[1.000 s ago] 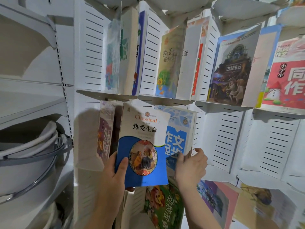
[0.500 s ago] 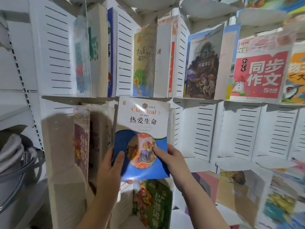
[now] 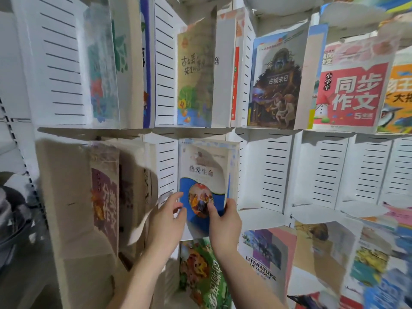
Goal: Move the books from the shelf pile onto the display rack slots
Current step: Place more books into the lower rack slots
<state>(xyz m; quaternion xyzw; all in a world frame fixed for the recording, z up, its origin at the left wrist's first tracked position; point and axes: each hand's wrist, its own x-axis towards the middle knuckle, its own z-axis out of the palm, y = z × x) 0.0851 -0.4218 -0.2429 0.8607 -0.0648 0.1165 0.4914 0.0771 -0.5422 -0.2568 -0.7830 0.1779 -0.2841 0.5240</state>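
a: book position?
b: blue-and-white book [image 3: 205, 175] stands upright in a middle-row slot of the display rack [image 3: 276, 170], top edge just under the shelf lip [image 3: 200, 131].
a: hands?
b: right hand [image 3: 224, 224] grips the lower right edge, thumb on the cover, fingers curled behind. left hand [image 3: 166, 221] pinches the lower left edge.
a: room around it?
b: slatted divider [image 3: 166, 166] close on the left. bare slots [image 3: 330, 172] to the right. green book [image 3: 200, 270] just below.

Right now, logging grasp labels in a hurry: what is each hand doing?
Left hand: touches the book's left edge; grip cannot be told.
Right hand: holding the book, thumb on cover.
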